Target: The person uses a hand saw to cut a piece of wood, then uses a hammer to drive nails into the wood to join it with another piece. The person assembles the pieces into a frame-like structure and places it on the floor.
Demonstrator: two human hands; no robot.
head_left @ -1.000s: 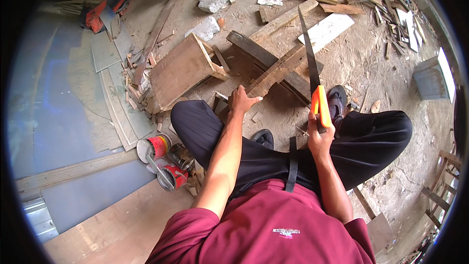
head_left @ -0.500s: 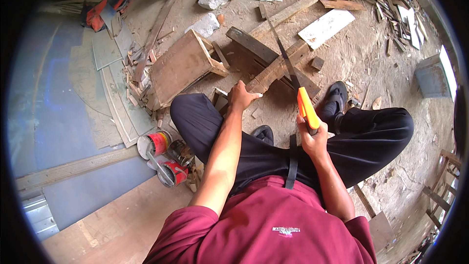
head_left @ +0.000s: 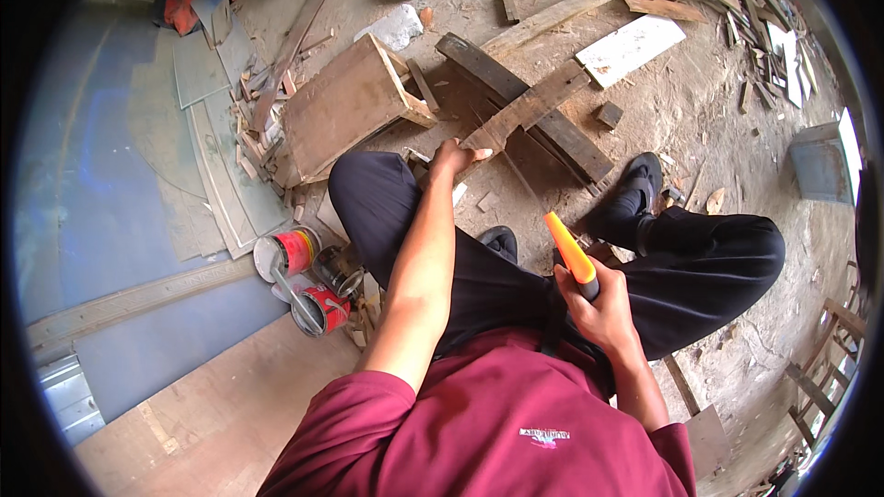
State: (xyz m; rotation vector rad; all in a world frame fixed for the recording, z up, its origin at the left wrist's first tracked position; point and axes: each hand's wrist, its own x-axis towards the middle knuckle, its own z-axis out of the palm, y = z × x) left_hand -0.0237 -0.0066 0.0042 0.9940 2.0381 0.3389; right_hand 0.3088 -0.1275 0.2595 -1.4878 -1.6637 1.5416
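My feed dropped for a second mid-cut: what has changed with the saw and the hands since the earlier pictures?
The right hand has drawn the orange-handled handsaw back toward the body and tipped it low, from blade-up a second ago to the blade lying along the cut in the wooden plank. Unchanged: the left hand presses the plank's near end, the right hand grips the handle, and the paint cans stay put.

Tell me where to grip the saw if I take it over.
Grip the saw by its orange handle, the thick end nearest the person, coming from the near right side where the right hand holds it now. The thin blade runs forward into the plank pinned by the left hand, so probably stay off it.
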